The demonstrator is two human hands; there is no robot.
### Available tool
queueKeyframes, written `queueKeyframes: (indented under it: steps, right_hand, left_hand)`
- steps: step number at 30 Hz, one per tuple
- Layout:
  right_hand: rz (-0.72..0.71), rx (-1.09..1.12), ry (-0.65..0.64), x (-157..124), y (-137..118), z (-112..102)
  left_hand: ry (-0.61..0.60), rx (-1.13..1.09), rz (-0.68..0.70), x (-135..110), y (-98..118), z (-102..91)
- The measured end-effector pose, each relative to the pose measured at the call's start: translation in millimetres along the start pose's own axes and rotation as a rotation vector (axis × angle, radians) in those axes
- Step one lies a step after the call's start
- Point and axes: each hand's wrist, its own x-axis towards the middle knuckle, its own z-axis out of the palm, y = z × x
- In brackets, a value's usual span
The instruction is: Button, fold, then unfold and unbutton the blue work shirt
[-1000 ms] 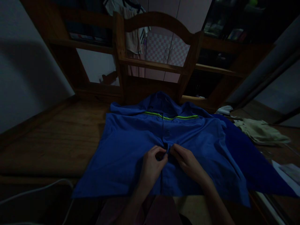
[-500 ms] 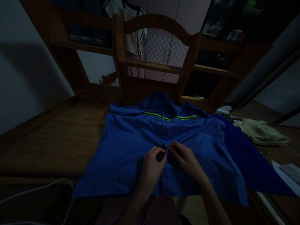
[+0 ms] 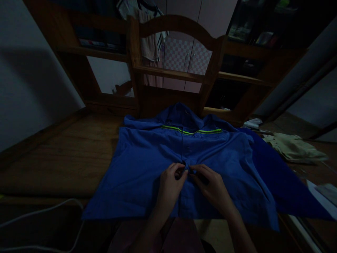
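Hands have drawn slightly closer than a second ago: left hand (image 3: 170, 188) and right hand (image 3: 213, 188), fingers almost closed, both pinch the front placket (image 3: 185, 154) of the blue shirt (image 3: 142, 165). It lies spread flat on the wooden counter (image 3: 65, 161), and the work stays at this same spot.

The single view comes from a camera worn on the person's head. It looks forward and down across the desk (image 3: 65, 158). It is close enough that the left hand (image 3: 170, 186) and the right hand (image 3: 213, 188) sit low in the middle, with the forearms running off the bottom edge. The blue shirt (image 3: 147, 165) fills the centre, and the wooden shelf unit (image 3: 173, 73) at the desk's far side spans the top. The wide lens bends lines near the edges.
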Motion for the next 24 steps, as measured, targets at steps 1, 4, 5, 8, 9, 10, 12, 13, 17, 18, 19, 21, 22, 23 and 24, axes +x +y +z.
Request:
queueKeyframes:
  steps: [1,4,5,8,9,10,12,13,17,18,19,21,22,23,24]
  right_hand:
    - [-0.015,-0.004,0.006,-3,-1,1]
    - [-0.024,-0.025,0.039,-14,-8,4]
    - [-0.021,-0.031,0.051,-19,-11,5]
    - [-0.017,-0.035,0.076,-34,-19,4]
    - [-0.020,-0.034,0.076,-39,-21,3]
    - [-0.029,-0.036,0.074,-44,-21,2]
    - [-0.062,-0.052,0.077,-53,-21,-2]
    - [-0.080,-0.068,0.082,-59,-20,-4]
    - [-0.135,-0.141,0.104,-81,-9,-6]
    - [-0.158,-0.153,0.095,-87,-7,-5]
    - [-0.187,-0.161,0.086,-92,-5,-3]
    - [-0.239,-0.174,0.061,-99,-4,3]
    - [-0.255,-0.183,0.053,-100,-4,6]
    - [-0.260,-0.195,0.050,-101,-6,9]
    - [-0.260,-0.209,0.045,-100,-8,11]
  left_hand:
    - [-0.002,-0.011,-0.014,0,0,0.2]
    - [0.001,-0.070,-0.055,1,1,1.0]
    - [0.003,-0.087,-0.060,1,1,1.2]
    - [-0.003,-0.081,-0.068,-7,8,0.0]
    - [0.011,-0.041,-0.056,-14,12,-1.7]
    - [0.034,0.008,-0.033,-23,16,-4.4]
    - [0.085,0.093,0.027,-47,23,-12.3]
    - [0.076,0.093,0.037,-60,25,-17.0]
    - [-0.132,-0.060,-0.128,-106,16,-27.9]
    - [-0.161,-0.110,-0.192,-114,11,-26.9]
    - [-0.167,-0.165,-0.259,-120,5,-24.5]
    - [-0.125,-0.288,-0.401,-127,-5,-17.8]
    - [-0.090,-0.345,-0.462,-130,-7,-14.8]
    - [-0.055,-0.386,-0.501,-132,-9,-12.5]
    - [-0.016,-0.420,-0.526,-133,-9,-11.2]
